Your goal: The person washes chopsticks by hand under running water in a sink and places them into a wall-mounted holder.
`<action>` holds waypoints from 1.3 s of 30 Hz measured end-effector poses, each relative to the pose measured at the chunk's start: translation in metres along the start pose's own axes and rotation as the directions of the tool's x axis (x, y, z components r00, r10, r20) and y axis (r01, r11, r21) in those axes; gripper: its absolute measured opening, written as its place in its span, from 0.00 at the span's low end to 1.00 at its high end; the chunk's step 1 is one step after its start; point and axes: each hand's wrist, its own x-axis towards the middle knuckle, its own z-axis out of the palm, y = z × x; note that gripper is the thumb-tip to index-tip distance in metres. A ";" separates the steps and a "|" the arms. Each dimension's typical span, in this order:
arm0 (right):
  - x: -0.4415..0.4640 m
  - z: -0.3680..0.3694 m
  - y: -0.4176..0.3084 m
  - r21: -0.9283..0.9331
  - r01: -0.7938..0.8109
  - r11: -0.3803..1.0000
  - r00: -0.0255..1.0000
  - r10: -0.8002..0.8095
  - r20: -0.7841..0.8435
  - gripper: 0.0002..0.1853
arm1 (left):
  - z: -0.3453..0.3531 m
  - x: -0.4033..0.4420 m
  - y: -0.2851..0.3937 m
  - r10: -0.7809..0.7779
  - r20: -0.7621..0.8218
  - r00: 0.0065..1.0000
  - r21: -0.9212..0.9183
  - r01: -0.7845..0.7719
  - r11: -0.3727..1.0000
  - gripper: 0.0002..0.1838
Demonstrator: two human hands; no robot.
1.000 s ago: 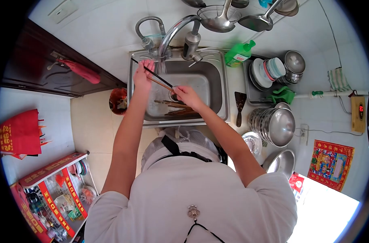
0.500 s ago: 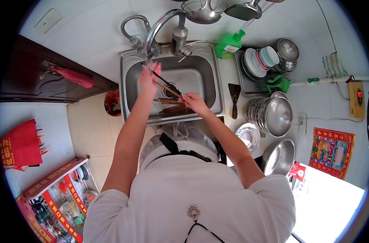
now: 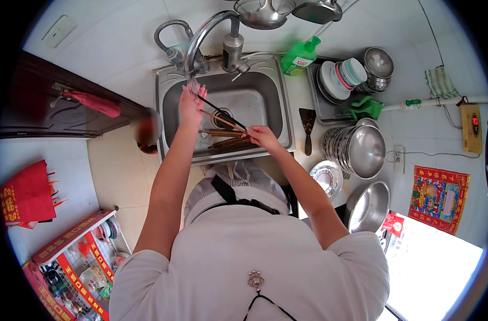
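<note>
With the right hand (image 3: pixel 263 137) pinching chopsticks (image 3: pixel 222 113), their far ends rinse by the left hand (image 3: pixel 190 108) (its closure cannot be told) beneath the faucet (image 3: pixel 192 47), any turning calling for a steady pinch.

Wall: (image 3: pixel 131 32) white tiles at 12 o'clock; pale switch plate (image 3: pixel 59 31) at 10
Door: (image 3: pixel 38 120) dark reddish brown, at 10 o'clock
Floor: (image 3: pixel 115 176) beige tiles at 9 o'clock
Rack: (image 3: pixel 78 235) wire, red-and-yellow trim, at 8 o'clock
Poster: (image 3: pixel 440 200) 1, red-bordered, at 3 o'clock
Light: glaring white opening (image 3: pixel 442 267) at 4 o'clock, window or doorway unclear
</note>
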 end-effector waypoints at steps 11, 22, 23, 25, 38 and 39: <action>0.030 0.010 -0.001 0.293 -0.003 0.956 0.997 0.026 -0.074 0.08 | -0.016 0.003 -0.001 -0.045 0.025 0.999 -0.126 0.048 0.991 0.16; 0.055 0.024 -0.001 0.698 0.035 0.715 0.937 0.219 -0.271 0.06 | 0.002 -0.005 0.003 0.097 0.119 0.988 0.112 -0.111 0.987 0.12; 0.062 0.020 0.005 0.758 0.028 0.651 0.932 0.257 -0.256 0.06 | -0.001 -0.003 0.000 0.104 0.138 0.985 0.133 -0.122 0.983 0.13; 0.071 0.017 0.010 0.826 0.031 0.563 0.922 0.304 -0.242 0.07 | 0.001 -0.003 -0.004 0.111 0.173 0.979 0.145 -0.137 0.980 0.15; 0.141 0.067 -0.025 0.070 0.315 0.946 0.812 -0.231 -0.536 0.25 | 0.013 -0.035 -0.004 -0.010 0.246 0.969 0.327 -0.073 0.942 0.19; 0.157 0.074 -0.035 0.067 0.336 0.939 0.841 -0.268 -0.470 0.27 | 0.016 -0.038 -0.006 -0.053 0.257 0.965 0.309 -0.030 0.951 0.21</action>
